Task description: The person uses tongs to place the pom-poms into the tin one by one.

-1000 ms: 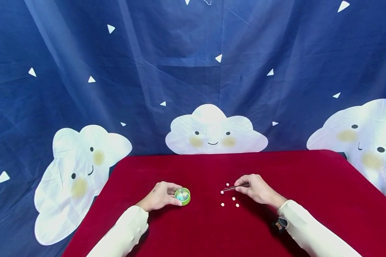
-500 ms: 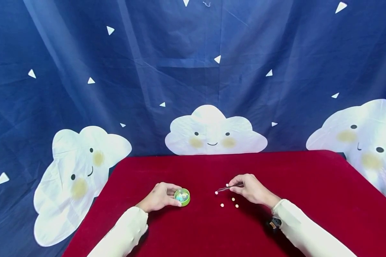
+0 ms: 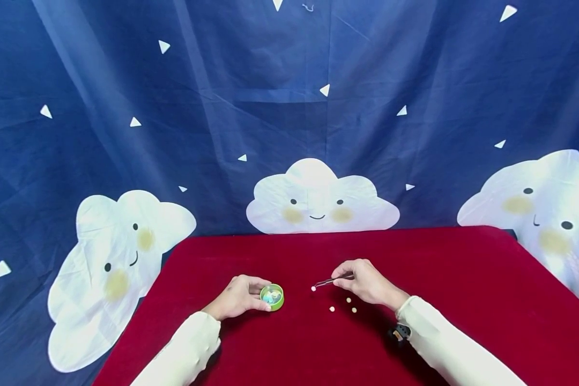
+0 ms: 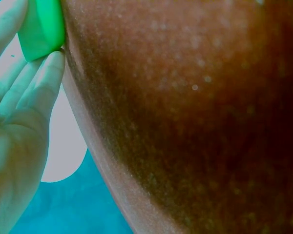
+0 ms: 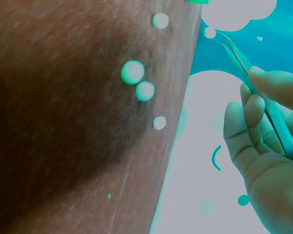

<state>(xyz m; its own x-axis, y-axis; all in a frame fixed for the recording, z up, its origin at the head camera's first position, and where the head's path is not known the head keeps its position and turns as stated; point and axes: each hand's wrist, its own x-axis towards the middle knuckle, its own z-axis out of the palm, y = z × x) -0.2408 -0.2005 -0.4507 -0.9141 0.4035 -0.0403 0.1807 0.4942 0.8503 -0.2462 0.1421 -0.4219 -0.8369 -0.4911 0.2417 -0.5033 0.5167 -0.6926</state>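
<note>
My left hand (image 3: 240, 298) grips a small round green container (image 3: 277, 306) by its side, left of the table's middle. Pale, bluish and yellowish bits show inside it, too small to make out. My right hand (image 3: 368, 282) pinches a pair of tweezers (image 5: 279, 127) between thumb and fingers. At the tweezers' bent tips is a small white ball (image 5: 210, 32), held off the cloth and a short way right of the container. Below the right hand in the head view lie loose balls (image 3: 332, 309); the right wrist view shows several, two of them (image 5: 133, 72) close together.
A dark red cloth (image 3: 289, 354) covers the table. Behind it hangs a blue backdrop (image 3: 280, 123) with white clouds and triangles. A wrist camera (image 3: 399, 333) hangs under the right sleeve.
My right hand has moved left with the tweezers, carrying the white ball towards the green container. A ball at the back is now hidden by that hand. The left hand holds still.
</note>
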